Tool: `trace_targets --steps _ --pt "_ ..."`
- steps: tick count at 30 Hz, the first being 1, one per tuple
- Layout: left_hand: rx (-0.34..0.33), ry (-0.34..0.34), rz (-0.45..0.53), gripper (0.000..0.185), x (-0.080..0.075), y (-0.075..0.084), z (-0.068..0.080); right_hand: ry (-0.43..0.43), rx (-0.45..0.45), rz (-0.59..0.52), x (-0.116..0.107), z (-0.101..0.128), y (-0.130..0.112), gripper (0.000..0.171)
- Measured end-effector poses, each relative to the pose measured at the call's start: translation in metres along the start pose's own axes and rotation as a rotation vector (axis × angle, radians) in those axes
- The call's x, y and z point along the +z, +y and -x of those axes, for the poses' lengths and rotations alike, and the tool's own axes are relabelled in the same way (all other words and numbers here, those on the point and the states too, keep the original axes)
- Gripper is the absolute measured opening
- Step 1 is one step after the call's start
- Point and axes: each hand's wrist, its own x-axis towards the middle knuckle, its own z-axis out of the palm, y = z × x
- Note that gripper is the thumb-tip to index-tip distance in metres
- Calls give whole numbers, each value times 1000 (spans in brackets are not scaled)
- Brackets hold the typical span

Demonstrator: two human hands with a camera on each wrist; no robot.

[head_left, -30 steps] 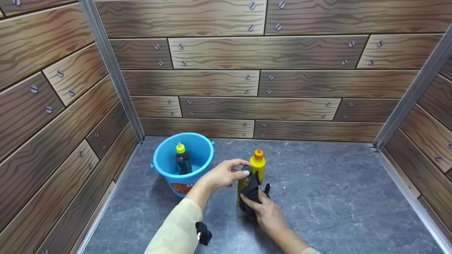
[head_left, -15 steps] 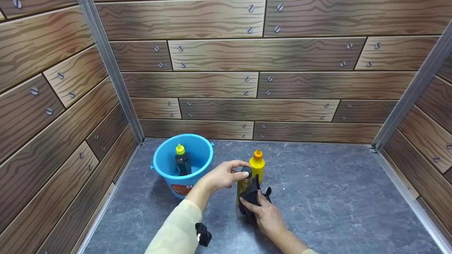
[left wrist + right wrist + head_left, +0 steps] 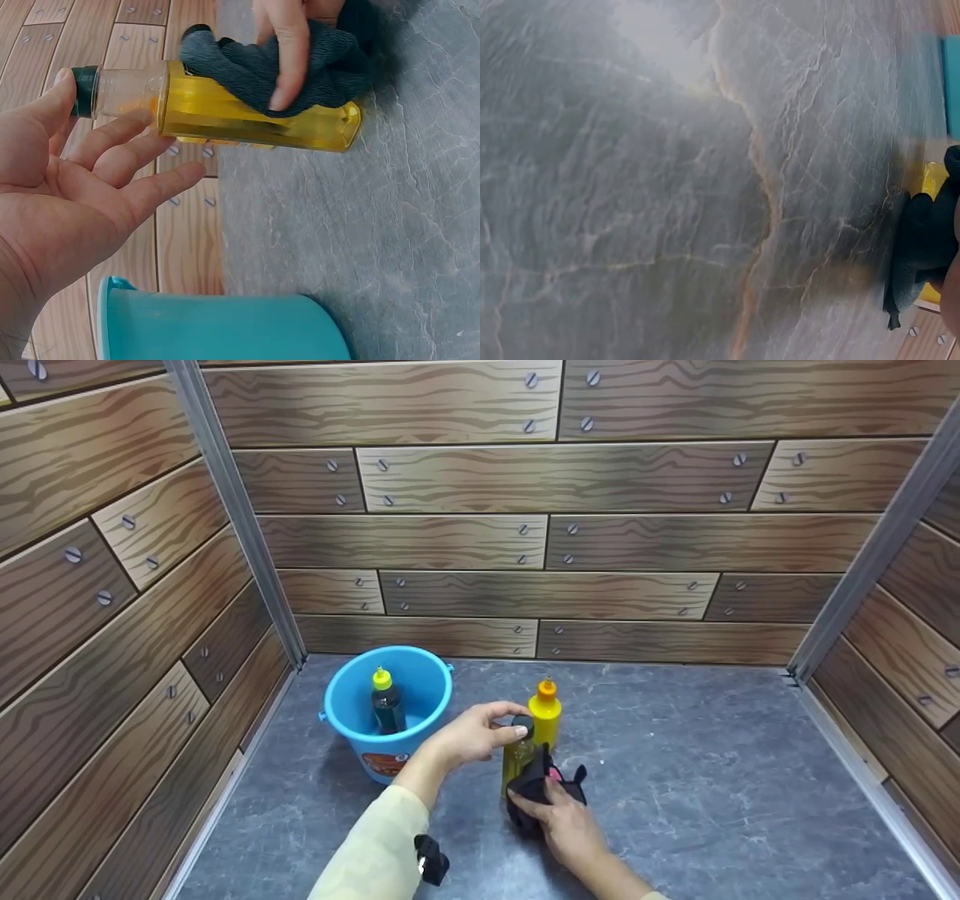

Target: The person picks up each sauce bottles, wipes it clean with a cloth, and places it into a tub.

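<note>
A clear bottle of yellow oil [image 3: 513,769] stands upright on the grey marbled surface. My left hand [image 3: 469,733] pinches its dark green cap [image 3: 85,91] between thumb and fingers, while the other fingers stretch out beside the neck in the left wrist view. Bunched in my right hand [image 3: 571,826] is a dark cloth [image 3: 531,789], held against the side of the bottle. The right fingers [image 3: 291,64] press the cloth [image 3: 334,71] onto the lower body of the bottle. In the right wrist view only the cloth [image 3: 922,240] and a sliver of hand show at the right edge.
Just behind the oil bottle stands a yellow squeeze bottle [image 3: 546,718] with an orange cap. To the left is a light blue bucket [image 3: 429,690] with a dark, yellow-capped bottle [image 3: 388,709] inside. Wood-patterned walls [image 3: 465,540] enclose the surface.
My right hand and the cloth have slid slightly down the bottle, baring more of its upper part. A pink patch on the cloth now shows. My left hand stays at the cap.
</note>
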Motion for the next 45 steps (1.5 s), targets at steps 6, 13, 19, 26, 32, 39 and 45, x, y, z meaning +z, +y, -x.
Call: trace_targets --steps 6,13,19,26,32,39,45 --pt "12 -1 -13 35 1 1 1 -34 -4 19 1 2 0 56" --pt "5 1 -7 36 -1 1 3 -51 3 35 0 1 -2 54" --pt "7 0 -1 35 -2 1 2 -131 41 21 -2 -3 -4 52" --pt "17 -3 -12 28 -3 3 3 -156 44 31 -6 -4 -5 53" --pt "11 -1 -25 29 0 2 4 -192 87 43 -9 0 -5 48" --pt "27 5 -39 30 2 0 5 -207 199 46 -15 0 -4 49" --pt "29 9 -57 30 2 1 5 -127 253 35 -20 2 0 44"
